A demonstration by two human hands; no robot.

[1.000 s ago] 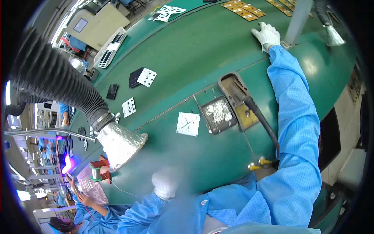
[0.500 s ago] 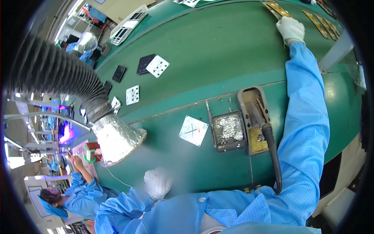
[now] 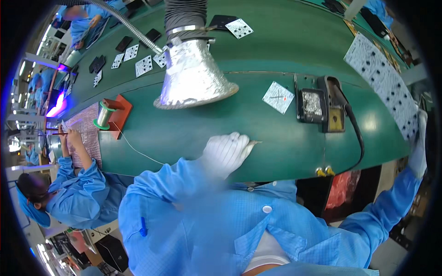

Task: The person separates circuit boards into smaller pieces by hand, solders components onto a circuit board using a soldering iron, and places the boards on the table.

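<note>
My right hand (image 3: 420,142), in a white glove, grips the near end of a long white panel dotted with black spots (image 3: 380,80), raised at the right edge of the bench. My left hand (image 3: 226,154), also gloved, is closed over the bench's front edge. A short thin end of solder wire (image 3: 258,142) pokes out past its fingertips. The wire runs back to a solder spool (image 3: 105,115) on a red stand. Ahead of my left hand lies a white square board with a cross mark (image 3: 278,97). A soldering iron (image 3: 353,124) rests in its holder.
A foil-covered fume hose (image 3: 195,76) hangs over the bench. Beside the iron sits a tray of solder scraps (image 3: 313,102). Several dotted white boards (image 3: 143,66) and black pieces (image 3: 124,43) lie far left. A co-worker (image 3: 78,188) sits at the left.
My right hand has come back from the brown strips at the far right and now holds the white panel. The view has swung, and a wire end now shows at my left fingertips.
</note>
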